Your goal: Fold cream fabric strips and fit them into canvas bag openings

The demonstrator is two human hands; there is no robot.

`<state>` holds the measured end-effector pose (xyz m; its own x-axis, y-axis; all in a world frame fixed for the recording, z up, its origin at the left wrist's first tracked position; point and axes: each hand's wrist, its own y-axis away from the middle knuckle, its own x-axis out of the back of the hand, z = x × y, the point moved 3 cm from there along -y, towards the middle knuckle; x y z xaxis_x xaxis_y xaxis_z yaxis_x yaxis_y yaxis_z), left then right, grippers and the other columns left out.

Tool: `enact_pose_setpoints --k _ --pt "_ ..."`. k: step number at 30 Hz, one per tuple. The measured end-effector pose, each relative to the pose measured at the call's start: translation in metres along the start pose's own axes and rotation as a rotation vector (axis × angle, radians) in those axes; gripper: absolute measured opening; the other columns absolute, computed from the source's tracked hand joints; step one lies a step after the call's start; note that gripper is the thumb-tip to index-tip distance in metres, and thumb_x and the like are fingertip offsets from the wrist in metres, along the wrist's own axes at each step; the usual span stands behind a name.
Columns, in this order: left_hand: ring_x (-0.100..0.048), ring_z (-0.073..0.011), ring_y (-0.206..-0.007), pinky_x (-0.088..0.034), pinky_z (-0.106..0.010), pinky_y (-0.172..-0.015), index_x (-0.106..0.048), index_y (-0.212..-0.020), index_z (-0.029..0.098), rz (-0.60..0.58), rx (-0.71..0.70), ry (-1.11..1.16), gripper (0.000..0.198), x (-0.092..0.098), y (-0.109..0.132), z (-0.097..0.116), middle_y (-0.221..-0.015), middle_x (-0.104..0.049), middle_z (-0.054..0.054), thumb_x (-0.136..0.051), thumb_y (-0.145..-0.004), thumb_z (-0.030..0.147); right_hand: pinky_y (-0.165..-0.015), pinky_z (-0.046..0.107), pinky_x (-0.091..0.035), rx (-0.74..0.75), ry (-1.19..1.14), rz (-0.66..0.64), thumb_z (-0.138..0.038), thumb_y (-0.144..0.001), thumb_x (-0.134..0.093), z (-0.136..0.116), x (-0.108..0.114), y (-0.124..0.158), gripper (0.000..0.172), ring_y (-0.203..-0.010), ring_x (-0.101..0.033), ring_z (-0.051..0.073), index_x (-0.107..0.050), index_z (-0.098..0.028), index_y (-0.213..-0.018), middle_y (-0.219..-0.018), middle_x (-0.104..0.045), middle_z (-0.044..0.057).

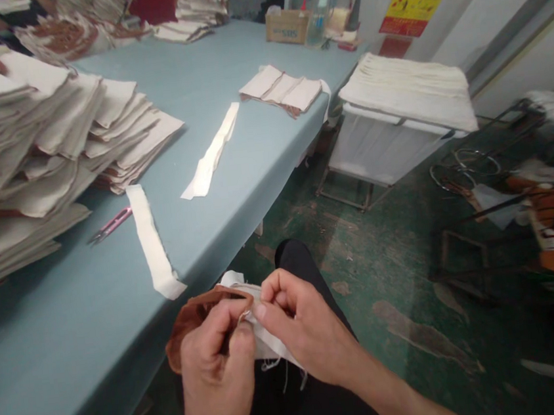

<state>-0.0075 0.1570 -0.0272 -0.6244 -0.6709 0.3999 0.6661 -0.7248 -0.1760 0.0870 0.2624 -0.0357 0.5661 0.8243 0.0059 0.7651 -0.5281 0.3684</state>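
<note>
A brown and white fabric piece (pixel 188 320) is held over my lap, with loose white threads hanging from its lower edge. My left hand (pixel 218 359) pinches its brown edge between thumb and fingers. Close beside it, my right hand (pixel 301 320) pinches the same piece at the edge, the fingertips of both hands nearly touching. What lies between the right fingertips is too small to make out. On the table, a white strip (pixel 152 244) lies near the front edge, beside pink thread snips (pixel 113 225). Farther back is a second pale strip (pixel 214 151).
Stacks of pale fabric pieces (pixel 50 125) cover the left of the blue table (pixel 93 299). A small fabric stack (pixel 284 89), a cardboard box (pixel 286 27) and a bottle (pixel 320 11) stand farther back. Right of the table is a white bin (pixel 374 144) topped with cloth.
</note>
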Motion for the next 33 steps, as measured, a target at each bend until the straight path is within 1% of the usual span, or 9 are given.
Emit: enact_pose_setpoints --k 2,5,7,10,16,21,24,29,33 --pt "-0.061 -0.0112 -0.055 -0.043 -0.019 -0.052 -0.072 -0.078 0.022 -0.016 -0.018 -0.088 0.024 -0.004 -0.002 0.005 -0.066 -0.067 0.007 -0.053 -0.093 0.017 -0.051 0.023 -0.035 -0.011 -0.042 -0.014 -0.039 -0.087 -0.057 0.006 -0.001 -0.004 0.017 -0.054 -0.044 0.011 -0.050 -0.024 -0.084 -0.064 -0.050 -0.007" --pt "-0.061 -0.0146 -0.060 -0.043 -0.025 -0.058 -0.067 -0.073 0.021 -0.062 0.011 -0.181 0.023 -0.013 -0.006 0.008 -0.065 -0.066 0.004 -0.050 -0.089 0.019 -0.056 0.025 -0.035 0.075 0.024 0.095 -0.035 -0.086 -0.050 0.014 0.002 -0.011 0.012 -0.058 -0.046 0.012 -0.048 -0.024 -0.082 -0.065 -0.048 -0.007" --pt "-0.057 -0.0148 -0.058 -0.040 -0.026 -0.057 -0.059 -0.068 0.022 -0.096 0.045 -0.170 0.024 -0.018 -0.008 0.007 -0.063 -0.061 0.004 -0.046 -0.088 0.018 -0.057 0.026 -0.034 0.117 0.055 0.139 -0.036 -0.087 -0.049 0.018 0.005 -0.015 0.013 -0.059 -0.046 0.013 -0.049 -0.023 -0.083 -0.065 -0.048 -0.006" --pt "-0.051 -0.0146 -0.057 -0.038 -0.025 -0.053 -0.049 -0.066 0.025 -0.162 0.094 -0.110 0.026 -0.019 -0.010 0.005 -0.063 -0.053 0.005 -0.039 -0.089 0.019 -0.056 0.026 -0.034 0.143 0.034 0.098 -0.041 -0.091 -0.049 0.019 0.010 -0.019 0.019 -0.059 -0.046 0.013 -0.051 -0.023 -0.086 -0.066 -0.049 -0.006" --pt "-0.051 -0.0157 -0.063 -0.037 -0.026 -0.056 -0.060 -0.072 0.023 -0.331 0.210 -0.008 0.028 -0.003 -0.018 0.004 -0.067 -0.053 0.004 -0.043 -0.093 0.027 -0.062 0.027 -0.036 0.220 -0.006 -0.004 -0.052 -0.102 -0.046 0.005 0.017 -0.016 0.038 -0.069 -0.047 0.014 -0.055 -0.020 -0.086 -0.075 -0.050 -0.003" --pt "-0.052 -0.0165 -0.068 -0.040 -0.025 -0.059 -0.064 -0.074 0.020 -0.394 0.269 0.037 0.037 0.000 -0.021 0.001 -0.074 -0.058 0.001 -0.048 -0.098 0.044 -0.067 0.028 -0.038 0.225 0.024 -0.008 -0.049 -0.107 -0.043 0.009 0.015 -0.013 0.036 -0.073 -0.049 0.015 -0.053 -0.020 -0.088 -0.078 -0.051 -0.003" --pt "-0.045 -0.0141 -0.062 -0.036 -0.024 -0.054 -0.062 -0.072 0.019 -0.445 0.298 0.043 0.040 -0.003 -0.018 -0.005 -0.069 -0.052 0.003 -0.058 -0.097 0.049 -0.073 0.030 -0.041 0.211 0.046 -0.018 -0.048 -0.108 -0.039 0.016 0.012 -0.015 0.036 -0.079 -0.055 0.017 -0.054 -0.021 -0.089 -0.082 -0.056 -0.001" --pt "-0.045 -0.0124 -0.061 -0.036 -0.022 -0.053 -0.067 -0.077 0.017 -0.434 0.295 0.069 0.042 0.001 -0.014 -0.010 -0.071 -0.056 0.002 -0.062 -0.098 0.052 -0.072 0.030 -0.044 0.209 0.072 -0.059 -0.053 -0.108 -0.037 0.013 0.013 -0.009 0.040 -0.079 -0.060 0.018 -0.059 -0.021 -0.097 -0.084 -0.062 0.001" --pt "-0.047 -0.0124 -0.060 -0.037 -0.021 -0.051 -0.070 -0.076 0.017 -0.352 0.262 0.095 0.042 0.013 -0.017 -0.007 -0.072 -0.057 0.002 -0.064 -0.096 0.054 -0.062 0.027 -0.036 0.173 0.278 0.006 -0.041 -0.087 -0.072 0.006 0.015 0.011 0.023 -0.062 -0.055 0.015 -0.061 -0.022 -0.094 -0.069 -0.058 -0.005"
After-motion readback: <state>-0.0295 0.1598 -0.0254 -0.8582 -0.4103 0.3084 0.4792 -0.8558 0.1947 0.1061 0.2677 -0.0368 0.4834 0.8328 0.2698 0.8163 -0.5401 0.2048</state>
